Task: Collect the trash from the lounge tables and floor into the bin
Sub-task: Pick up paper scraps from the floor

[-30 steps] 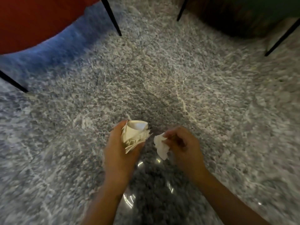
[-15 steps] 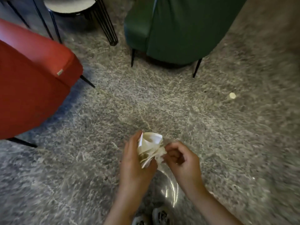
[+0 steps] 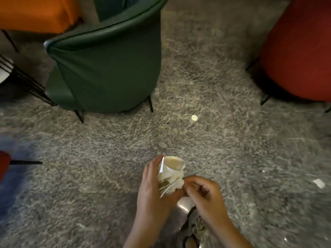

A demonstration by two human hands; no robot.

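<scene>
Paper cup [image 3: 174, 164], crushed, being held above the carpet [image 3: 89, 176], left hand [image 3: 152, 190] wrapping around it and wadded paper [image 3: 172, 184], right hand [image 3: 204, 194] pinching that paper, round white disc [image 3: 194, 117] lying farther ahead.

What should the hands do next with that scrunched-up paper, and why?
Probably let go with the right hand, leaving the paper wad gripped in the left hand. A round disc and a white scrap lie on the carpet, so a free hand seems needed to pick them up.
</scene>
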